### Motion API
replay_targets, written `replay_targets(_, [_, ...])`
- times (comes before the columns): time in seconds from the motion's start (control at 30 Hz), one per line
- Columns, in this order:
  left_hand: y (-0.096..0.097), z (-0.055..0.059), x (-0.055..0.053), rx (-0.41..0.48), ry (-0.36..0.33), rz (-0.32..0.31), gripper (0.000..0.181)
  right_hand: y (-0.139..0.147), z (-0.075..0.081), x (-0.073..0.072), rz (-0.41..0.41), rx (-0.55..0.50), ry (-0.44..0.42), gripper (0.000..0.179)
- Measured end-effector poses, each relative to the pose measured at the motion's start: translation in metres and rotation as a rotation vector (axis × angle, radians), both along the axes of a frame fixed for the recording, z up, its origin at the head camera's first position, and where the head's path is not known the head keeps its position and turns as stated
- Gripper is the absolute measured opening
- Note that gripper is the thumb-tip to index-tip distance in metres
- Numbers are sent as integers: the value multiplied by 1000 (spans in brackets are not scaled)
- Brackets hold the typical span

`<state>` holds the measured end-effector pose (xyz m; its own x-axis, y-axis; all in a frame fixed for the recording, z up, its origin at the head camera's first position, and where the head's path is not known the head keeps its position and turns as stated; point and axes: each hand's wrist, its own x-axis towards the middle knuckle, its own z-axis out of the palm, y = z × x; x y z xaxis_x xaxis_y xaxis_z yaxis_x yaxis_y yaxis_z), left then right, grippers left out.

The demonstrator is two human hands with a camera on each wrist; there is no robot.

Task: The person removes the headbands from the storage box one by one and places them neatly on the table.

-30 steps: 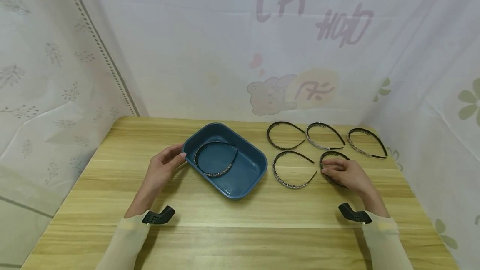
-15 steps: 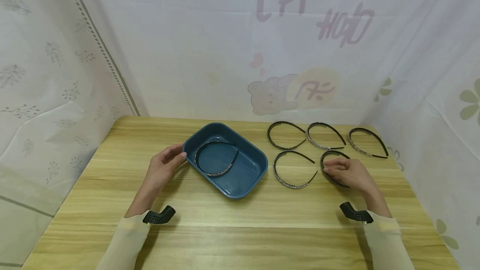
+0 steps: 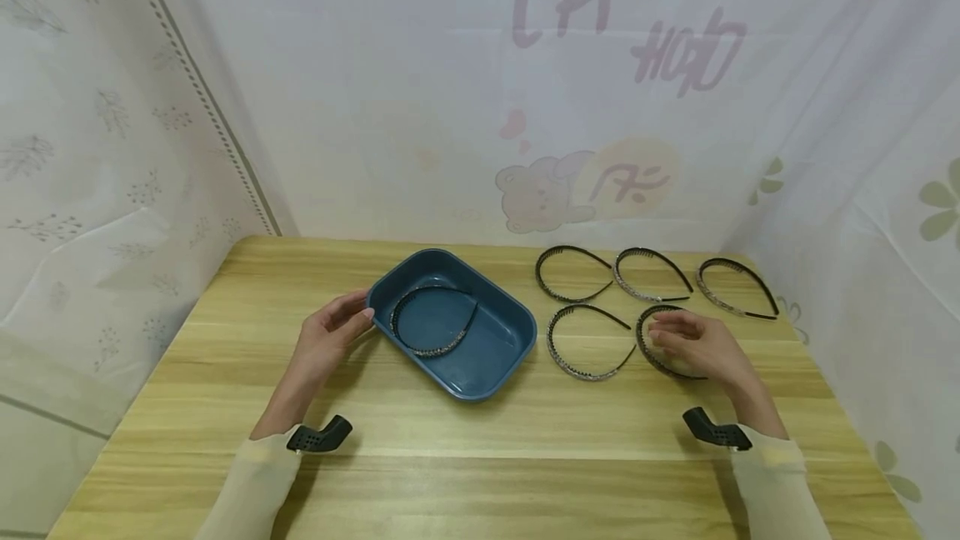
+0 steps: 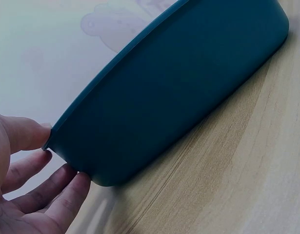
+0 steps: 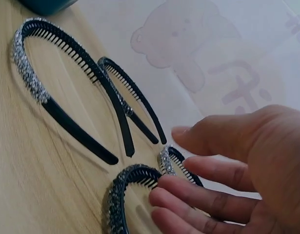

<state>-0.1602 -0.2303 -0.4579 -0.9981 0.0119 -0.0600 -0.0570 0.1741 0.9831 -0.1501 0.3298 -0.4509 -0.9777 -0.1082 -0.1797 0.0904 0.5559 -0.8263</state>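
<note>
My left hand (image 3: 326,336) holds the left rim of a deep blue plastic tray (image 3: 480,361). In the left wrist view its thumb lies on the rim, with fingers beneath and against the wall. Inside the tray lies a black headband with a glittery band (image 3: 438,352). My right hand (image 3: 701,347) hovers over a dark glittery headband (image 5: 115,200) on the table, partly covering it in the head view. The right wrist view shows those fingers loosely extended, the thumb apart from them, nothing pinched. A silver-glitter toothed headband (image 3: 558,352) lies just left of the dark one.
Behind these, a row of headbands lies along the table's back: one at left (image 3: 542,275), one in the middle (image 3: 624,280), one at right (image 3: 712,294). A printed white curtain (image 3: 390,148) hangs behind the wooden table (image 3: 480,490).
The dark headband by the right hand has shifted slightly left, up to the neighbouring silver one. The right hand has moved slightly right. The left hand and tray stay put.
</note>
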Motion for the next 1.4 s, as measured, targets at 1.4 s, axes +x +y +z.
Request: replay_targets(1.4, [0, 0, 1, -23, -18, 6, 52, -84, 20, -25, 187, -155, 211, 72])
